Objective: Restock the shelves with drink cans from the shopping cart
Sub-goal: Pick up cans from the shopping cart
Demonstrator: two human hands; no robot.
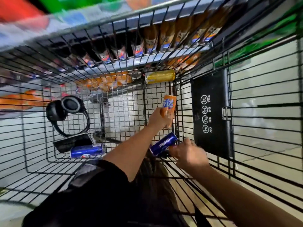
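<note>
Dark clothing (pixel 91 194) fills the bottom of the head view, closest to the lens, with both bare forearms reaching out from it into the shopping cart (pixel 246 112). On the right, the right hand (pixel 188 153) is low in the basket, its grip closed around the near end of a blue Pepsi can (pixel 164 144) that lies tilted on the wire floor near the cart's right wall. Further in, the left hand (pixel 159 117) has its grip wrapped around the lower part of an orange can (pixel 169 106), held upright above the basket floor and close to the same corner. A second blue Pepsi can (pixel 87 150) lies on its side toward the left of the basket, well apart from both hands. Just beside it rests a dark flat device (pixel 72 142), and black headphones (pixel 65 110) lie against that, further into the cart. A yellow can (pixel 159 76) lies on its side at the far end of the basket, against the wire. On the right wall hangs a black flap (pixel 211 112) printed with white warning symbols. Beyond the far wire, shelves (pixel 147 59) hold rows of bottles (pixel 150 41) with orange and dark contents; the upper left of the view is blurred colour.
</note>
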